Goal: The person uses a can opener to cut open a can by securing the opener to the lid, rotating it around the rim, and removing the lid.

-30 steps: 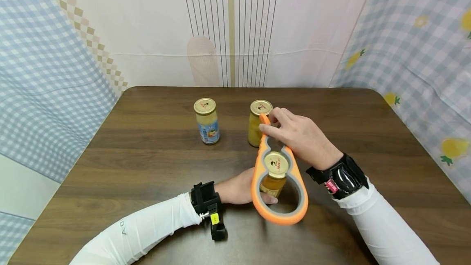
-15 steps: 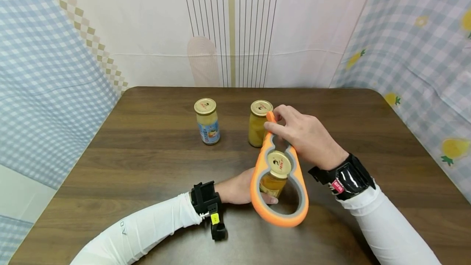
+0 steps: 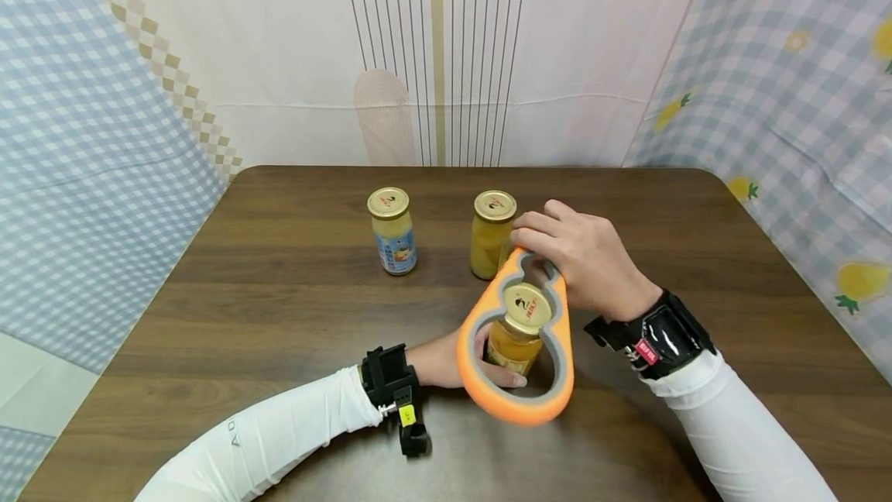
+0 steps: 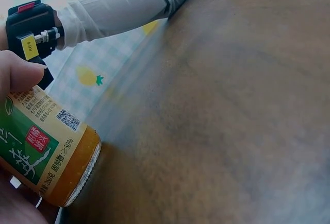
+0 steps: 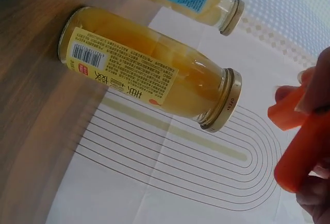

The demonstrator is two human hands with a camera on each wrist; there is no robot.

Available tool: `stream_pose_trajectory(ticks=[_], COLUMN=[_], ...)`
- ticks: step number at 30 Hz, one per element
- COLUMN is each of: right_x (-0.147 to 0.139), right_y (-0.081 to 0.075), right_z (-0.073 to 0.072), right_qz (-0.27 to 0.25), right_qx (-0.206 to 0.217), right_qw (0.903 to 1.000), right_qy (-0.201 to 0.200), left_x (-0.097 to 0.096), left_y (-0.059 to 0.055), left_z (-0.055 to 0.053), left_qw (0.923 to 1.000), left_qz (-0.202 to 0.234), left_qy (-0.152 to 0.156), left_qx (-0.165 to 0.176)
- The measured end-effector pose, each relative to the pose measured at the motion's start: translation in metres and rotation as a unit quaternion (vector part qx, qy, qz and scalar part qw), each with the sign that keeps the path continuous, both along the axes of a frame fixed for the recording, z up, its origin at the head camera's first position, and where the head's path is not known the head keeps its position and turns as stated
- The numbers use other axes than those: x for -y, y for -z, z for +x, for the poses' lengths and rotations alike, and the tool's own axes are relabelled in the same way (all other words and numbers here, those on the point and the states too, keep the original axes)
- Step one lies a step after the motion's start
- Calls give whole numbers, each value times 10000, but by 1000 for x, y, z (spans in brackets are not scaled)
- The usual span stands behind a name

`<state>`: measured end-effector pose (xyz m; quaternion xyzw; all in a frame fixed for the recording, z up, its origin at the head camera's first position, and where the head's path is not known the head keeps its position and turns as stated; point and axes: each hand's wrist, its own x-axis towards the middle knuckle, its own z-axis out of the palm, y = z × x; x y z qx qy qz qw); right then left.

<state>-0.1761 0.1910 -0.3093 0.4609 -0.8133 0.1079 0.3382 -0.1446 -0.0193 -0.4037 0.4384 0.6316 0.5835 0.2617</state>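
Observation:
My left hand (image 3: pixel 442 359) grips a small glass jar (image 3: pixel 514 347) with a gold lid and amber contents. In the left wrist view, the thumb lies on the upper side of this jar (image 4: pixel 44 152), across its green and cream label. My right hand (image 3: pixel 585 258) holds an orange jar opener (image 3: pixel 512 411) with a grey inner lining by its narrow end. The opener's wide loop hangs over the jar, and the gold lid shows through its opening. In the right wrist view, two orange handle ends of the opener (image 5: pixel 301 154) show between the fingers.
Behind the opener stands a yellow-labelled jar (image 3: pixel 490 246) with a gold lid, close to the right fingertips. Farther left is a blue-labelled jar (image 3: pixel 397 250). Both stand upright on the brown wooden table (image 3: pixel 300 308), with patterned cloths (image 3: pixel 279 60) hanging behind and beside it.
The opener has shifted slightly left, and its handle tip has dropped. The right fingers have closed over the handle end that showed before. The left hand and its jar stay nearly still.

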Motion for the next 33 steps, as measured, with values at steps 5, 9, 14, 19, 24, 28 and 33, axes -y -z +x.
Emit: stream_pose_trajectory(ticks=[5, 9, 14, 19, 24, 28, 33], right_x=[-1, -1, -2, -3, -5, -6, -6], right_y=[-2, -1, 1, 2, 3, 3, 3], right_z=[0, 1, 0, -2, -3, -3, -2], right_qz=[-206, -261, -345, -567, -614, -672, -672], right_qx=[120, 213, 378, 404, 289, 400, 514], right_qw=[9997, 9994, 9986, 9972, 9968, 9957, 9950], right_qy=[-81, 3, -112, -269, -417, -498, -533], left_x=[2, 2, 3, 4, 4, 4, 5], left_y=[11, 8, 5, 6, 7, 7, 9], left_z=[0, 4, 6, 5, 3, 3, 2], left_qw=[9946, 9840, 9827, 9858, 9895, 9901, 9906], left_qz=[-853, -1430, -1560, -1403, -1341, -1327, -1206], left_qy=[-346, -854, -887, -787, -534, -461, -491], left_qx=[-486, -637, -463, -472, -69, 7, -417])
